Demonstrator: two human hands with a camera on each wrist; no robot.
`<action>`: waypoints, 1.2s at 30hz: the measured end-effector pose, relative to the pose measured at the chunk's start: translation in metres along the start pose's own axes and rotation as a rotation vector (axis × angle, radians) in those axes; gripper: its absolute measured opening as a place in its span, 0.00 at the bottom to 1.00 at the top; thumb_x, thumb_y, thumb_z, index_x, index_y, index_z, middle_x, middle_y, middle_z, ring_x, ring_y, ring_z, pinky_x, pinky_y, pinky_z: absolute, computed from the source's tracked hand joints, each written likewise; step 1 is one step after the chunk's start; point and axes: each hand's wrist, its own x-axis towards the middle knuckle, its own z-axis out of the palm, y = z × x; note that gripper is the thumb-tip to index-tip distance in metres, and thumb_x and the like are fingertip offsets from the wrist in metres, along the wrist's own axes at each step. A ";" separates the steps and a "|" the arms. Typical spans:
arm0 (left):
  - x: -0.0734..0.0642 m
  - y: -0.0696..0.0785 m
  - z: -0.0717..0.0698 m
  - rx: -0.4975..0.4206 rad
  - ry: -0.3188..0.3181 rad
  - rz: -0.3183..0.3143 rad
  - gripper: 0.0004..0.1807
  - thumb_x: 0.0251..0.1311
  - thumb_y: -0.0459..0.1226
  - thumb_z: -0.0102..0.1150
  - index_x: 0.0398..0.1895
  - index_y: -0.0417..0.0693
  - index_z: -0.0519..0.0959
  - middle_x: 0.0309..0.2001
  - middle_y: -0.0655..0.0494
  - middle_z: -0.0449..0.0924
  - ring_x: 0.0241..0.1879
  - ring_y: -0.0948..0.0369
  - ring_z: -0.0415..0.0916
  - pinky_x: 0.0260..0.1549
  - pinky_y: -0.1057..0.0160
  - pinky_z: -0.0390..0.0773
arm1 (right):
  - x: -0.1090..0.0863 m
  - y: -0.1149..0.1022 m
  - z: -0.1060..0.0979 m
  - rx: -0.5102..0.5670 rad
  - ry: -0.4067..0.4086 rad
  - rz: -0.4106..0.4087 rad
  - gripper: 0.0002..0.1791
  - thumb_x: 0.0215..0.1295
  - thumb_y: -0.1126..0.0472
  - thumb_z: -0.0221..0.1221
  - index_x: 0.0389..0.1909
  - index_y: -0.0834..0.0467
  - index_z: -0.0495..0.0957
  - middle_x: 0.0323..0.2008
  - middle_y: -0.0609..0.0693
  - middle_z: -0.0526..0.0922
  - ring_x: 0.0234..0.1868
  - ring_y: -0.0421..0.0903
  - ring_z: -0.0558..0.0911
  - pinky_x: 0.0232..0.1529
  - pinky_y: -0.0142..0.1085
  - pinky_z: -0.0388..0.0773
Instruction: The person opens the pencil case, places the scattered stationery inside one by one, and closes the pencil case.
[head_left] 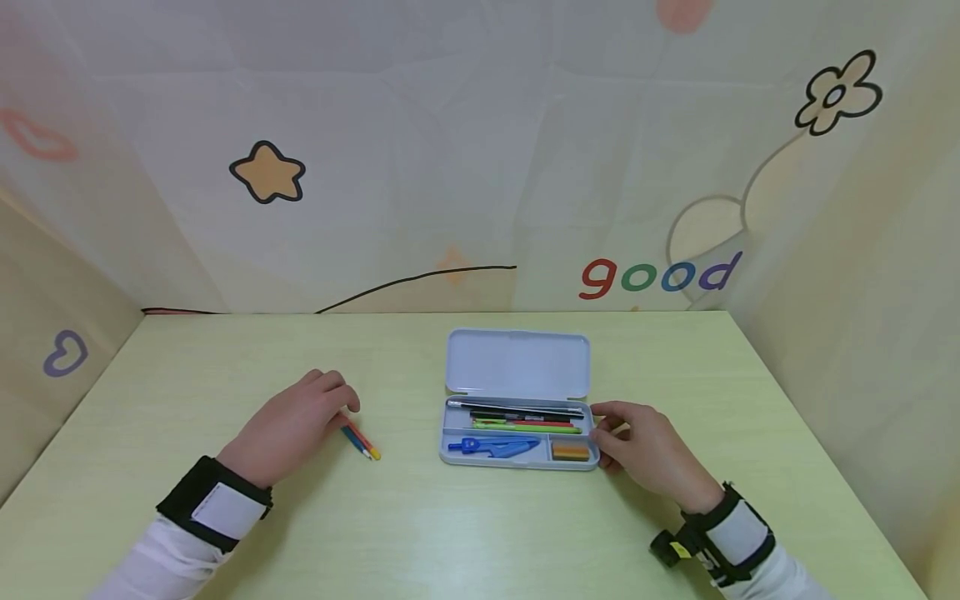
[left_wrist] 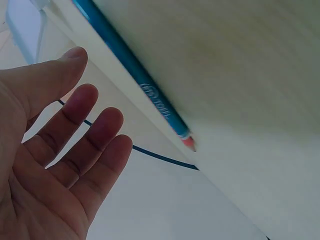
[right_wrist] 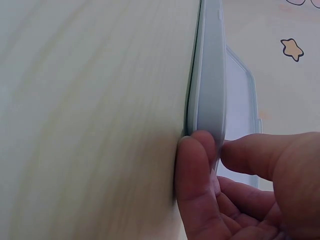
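Note:
My left hand (head_left: 300,425) hovers over two colored pencils lying side by side on the table, a blue pencil (head_left: 356,442) and a red-orange pencil (head_left: 365,437). In the left wrist view its fingers are loosely bent, with a gap between them and a teal-blue pencil (left_wrist: 135,70) with a reddish tip. My right hand (head_left: 648,442) holds the right end of an open white pencil case (head_left: 487,464), thumb and fingers at its edge. In the right wrist view the fingertips touch the end of the case (right_wrist: 211,75). The hand's far side is partly hidden.
Inside the case lie dark and green pens or pencils (head_left: 525,427), a blue compass (head_left: 480,446) and an orange-and-dark block (head_left: 570,452). Its lid (head_left: 517,362) leans back open. Behind the pale wooden table (head_left: 420,533) hangs a printed cloth (head_left: 450,167).

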 end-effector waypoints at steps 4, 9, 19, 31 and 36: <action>-0.005 -0.005 0.003 0.007 -0.005 0.004 0.14 0.56 0.27 0.78 0.37 0.50 0.83 0.39 0.60 0.78 0.41 0.59 0.73 0.42 0.59 0.82 | 0.000 0.000 0.000 0.001 -0.001 0.002 0.23 0.76 0.66 0.62 0.69 0.68 0.75 0.43 0.56 0.81 0.32 0.48 0.83 0.33 0.36 0.86; -0.007 -0.008 0.003 0.025 0.009 0.036 0.16 0.54 0.26 0.79 0.34 0.52 0.81 0.38 0.60 0.77 0.40 0.58 0.74 0.41 0.57 0.81 | 0.000 0.000 0.000 0.003 -0.003 0.008 0.24 0.76 0.66 0.62 0.69 0.67 0.75 0.43 0.56 0.81 0.32 0.48 0.83 0.33 0.36 0.86; -0.009 -0.010 0.004 0.057 0.000 0.038 0.15 0.55 0.29 0.79 0.32 0.54 0.80 0.36 0.62 0.77 0.40 0.56 0.77 0.41 0.52 0.81 | 0.000 0.000 0.000 -0.007 -0.004 0.012 0.24 0.76 0.67 0.63 0.69 0.68 0.74 0.43 0.56 0.80 0.32 0.48 0.83 0.33 0.36 0.86; -0.013 -0.011 0.002 0.061 -0.065 0.002 0.13 0.56 0.29 0.78 0.36 0.56 0.85 0.37 0.65 0.80 0.39 0.60 0.74 0.40 0.56 0.81 | 0.000 -0.001 0.000 -0.007 0.000 0.009 0.23 0.76 0.67 0.62 0.69 0.67 0.75 0.43 0.56 0.81 0.31 0.47 0.83 0.33 0.36 0.86; -0.015 -0.011 0.000 0.073 -0.088 -0.004 0.13 0.57 0.31 0.79 0.36 0.57 0.85 0.38 0.65 0.80 0.40 0.60 0.75 0.40 0.54 0.81 | 0.000 -0.002 0.000 -0.009 -0.001 0.021 0.24 0.76 0.67 0.63 0.69 0.67 0.75 0.43 0.56 0.80 0.32 0.47 0.83 0.33 0.36 0.86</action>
